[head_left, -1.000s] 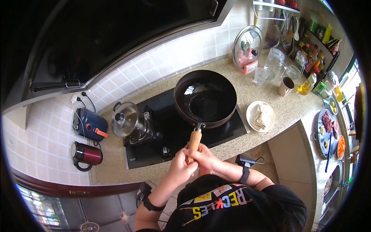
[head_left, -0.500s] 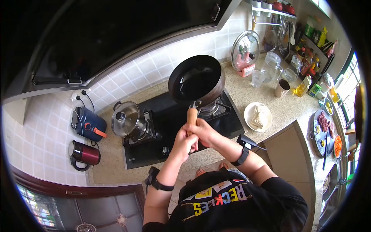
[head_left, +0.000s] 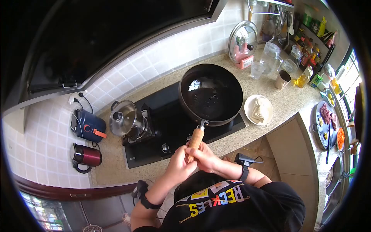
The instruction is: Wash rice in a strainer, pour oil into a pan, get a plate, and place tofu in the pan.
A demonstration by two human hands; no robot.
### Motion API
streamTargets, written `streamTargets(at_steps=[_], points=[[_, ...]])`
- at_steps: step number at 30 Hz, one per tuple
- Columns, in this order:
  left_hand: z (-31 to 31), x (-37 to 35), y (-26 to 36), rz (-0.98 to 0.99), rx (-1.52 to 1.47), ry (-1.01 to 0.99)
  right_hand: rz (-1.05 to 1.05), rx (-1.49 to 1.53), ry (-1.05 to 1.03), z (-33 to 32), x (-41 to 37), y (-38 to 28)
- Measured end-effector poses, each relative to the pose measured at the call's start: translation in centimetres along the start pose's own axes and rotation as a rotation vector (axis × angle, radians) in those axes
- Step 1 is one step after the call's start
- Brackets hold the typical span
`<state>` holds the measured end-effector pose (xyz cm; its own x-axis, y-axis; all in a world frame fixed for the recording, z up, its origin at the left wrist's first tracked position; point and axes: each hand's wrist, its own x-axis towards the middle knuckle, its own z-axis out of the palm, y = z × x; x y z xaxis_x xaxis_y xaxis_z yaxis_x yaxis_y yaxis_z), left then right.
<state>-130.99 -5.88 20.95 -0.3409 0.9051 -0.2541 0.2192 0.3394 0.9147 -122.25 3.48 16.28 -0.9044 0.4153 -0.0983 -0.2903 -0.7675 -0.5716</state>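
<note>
A deep black wok [head_left: 213, 94] with a wet, shiny inside covers the right burner of the black gas hob [head_left: 170, 116]. Its wooden handle [head_left: 197, 137] points back toward my body. Both my left hand [head_left: 178, 165] and my right hand [head_left: 205, 157] are wrapped round the lower end of that handle, the fingers overlapping. On the left burner stands a pot with a glass lid [head_left: 124, 119]. Just right of the wok, a white plate [head_left: 250, 106] carries a pale, folded mass [head_left: 261, 110].
A dark blue appliance [head_left: 89, 125] and a red kettle [head_left: 87, 156] stand at the left. A glass lid [head_left: 242, 40] leans on the tiled wall, near a glass jug [head_left: 270, 58], a mug [head_left: 283, 80] and an oil bottle [head_left: 304, 77]. Far right lies a round board [head_left: 319, 133] with meat.
The wok has come toward my body and to the right, and it now sits more level, with more of its inside showing. Both hands moved back with the handle.
</note>
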Motion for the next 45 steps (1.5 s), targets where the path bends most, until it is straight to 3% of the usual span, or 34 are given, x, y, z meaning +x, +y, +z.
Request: streamTargets(at_steps=[2, 5, 9, 11, 12, 15, 20, 25, 30, 37, 45], points=[[-0.3, -1.0, -2.4, 0.268, 0.105, 0.081, 0.057, -0.022, -0.025, 0.8, 0.0, 0.6], [-0.6, -1.5, -3.5, 0.298, -0.054, 0.153, 0.07, -0.182, -0.091, 1.1, 1.0, 1.3], [-0.8, 1.5, -4.0, 0.194, -0.457, 0.131, -0.062, -0.427, -0.141, -0.1, 4.9, 0.6], [-1.3, 3.8, -1.7, 0.143, -0.57, 0.093, 0.037, -0.491, -0.087, 0.9, 6.3, -2.6], [-1.5, 5.0, -0.8, 0.119, -0.635, 0.085, -0.064, -0.555, -0.002, 0.5, 7.3, -2.7], [-2.4, 8.3, 2.1, 0.066, -0.725, 0.007, 0.016, -0.53, 0.091, 1.8, 8.7, -7.1], [-1.8, 9.8, 6.3, -0.017, -0.602, -0.08, 0.007, -0.268, 0.089, 2.0, 7.1, -10.1], [-0.2, 4.9, 6.9, -0.08, -0.415, -0.076, -0.031, -0.069, 0.115, 1.5, 2.4, -6.3], [-1.1, 0.2, 4.9, -0.053, -0.239, -0.068, 0.009, 0.038, -0.036, 2.8, -0.2, -2.8], [-0.4, 1.2, 1.1, 0.092, -0.231, 0.055, -0.012, -0.134, -0.024, 0.5, 2.7, -0.9], [-0.9, 3.9, -1.3, 0.023, -0.446, 0.008, 0.019, -0.213, 0.086, -0.8, 4.7, -0.8]])
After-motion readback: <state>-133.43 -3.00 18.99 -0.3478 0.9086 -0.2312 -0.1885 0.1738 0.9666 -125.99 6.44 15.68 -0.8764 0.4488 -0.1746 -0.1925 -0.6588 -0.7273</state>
